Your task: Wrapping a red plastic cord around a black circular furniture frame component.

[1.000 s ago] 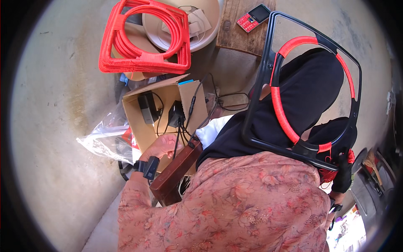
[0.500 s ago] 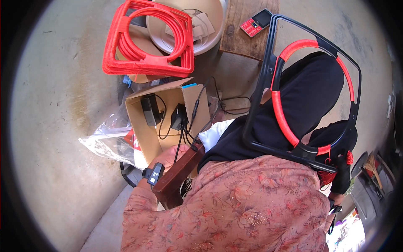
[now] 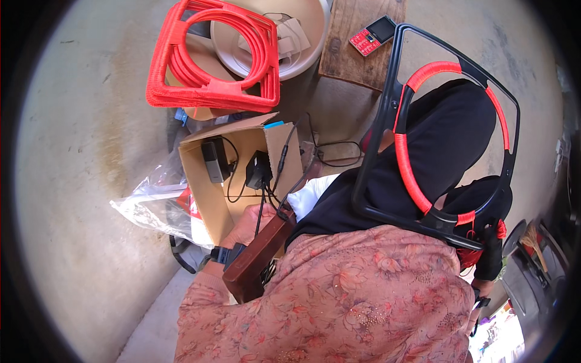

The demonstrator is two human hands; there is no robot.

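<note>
The left hand [image 3: 247,225] is reaching into an open cardboard box [image 3: 209,199], its fingers lying against the inner cardboard beside a black cable [image 3: 261,209]; whether the fingers are closing on the cable cannot be told, as a dark wooden block [image 3: 257,257] is covering part of the hand. A dark wristband [image 3: 225,254] is sitting at the wrist. The right hand [image 3: 481,290] is showing only partly at the lower right, below a black sleeve, and its grip cannot be judged.

The box is lying on the concrete floor [image 3: 78,181], holding a black adapter [image 3: 259,170] and a grey-black charger [image 3: 212,160] joined by cables. A clear plastic bag [image 3: 154,202] is lying just beside the box on its left. A black chair frame [image 3: 387,133], partly wound with red cord [image 3: 404,163], is resting across the person's lap. A finished red woven frame [image 3: 212,57] is lying beyond the box, overlapping a cream basin [image 3: 302,51]. A red phone [image 3: 374,36] is resting on a wooden board [image 3: 351,51].
</note>
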